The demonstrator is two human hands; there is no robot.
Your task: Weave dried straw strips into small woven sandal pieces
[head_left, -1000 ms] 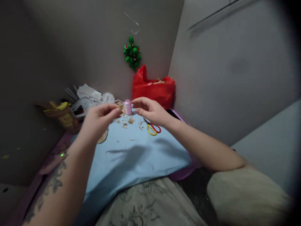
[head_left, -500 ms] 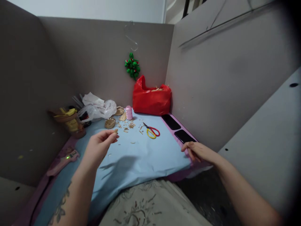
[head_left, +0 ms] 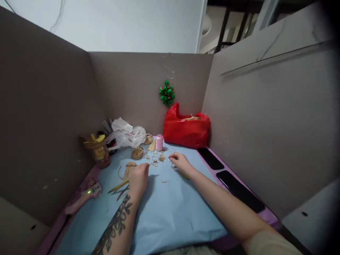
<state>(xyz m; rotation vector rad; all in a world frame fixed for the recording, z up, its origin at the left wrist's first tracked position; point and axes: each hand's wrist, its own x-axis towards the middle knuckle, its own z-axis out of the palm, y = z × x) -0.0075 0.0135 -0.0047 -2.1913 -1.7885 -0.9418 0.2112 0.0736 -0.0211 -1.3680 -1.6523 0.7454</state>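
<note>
Left of centre, my left hand (head_left: 139, 177) is closed with its fingertips pinched together. A tan woven straw piece (head_left: 130, 169) shows behind that hand, and loose flat straw strips (head_left: 118, 186) stick out to its left; the grip on it is mostly hidden. My right hand (head_left: 181, 163) hovers over the blue cloth (head_left: 175, 205), fingers curled and pressed together beside straw scraps (head_left: 162, 158). Whatever its fingertips hold is too small to make out. Under the right wrist, a yellow handle of the scissors (head_left: 185, 175) peeks out.
Small woven baskets (head_left: 137, 153), a pink bottle-shaped spool (head_left: 159, 142), a white plastic bag (head_left: 127, 136) and a red bag of straw (head_left: 187, 131) stand at the back. Two black phones (head_left: 240, 190) lie right. A pink glue gun (head_left: 86, 199) and a filled pot (head_left: 97, 150) are left.
My right hand has moved from beside the phones to the scraps, covering most of the scissors. The woven straw piece and its strips now show beside my left hand. The view has tilted up.
</note>
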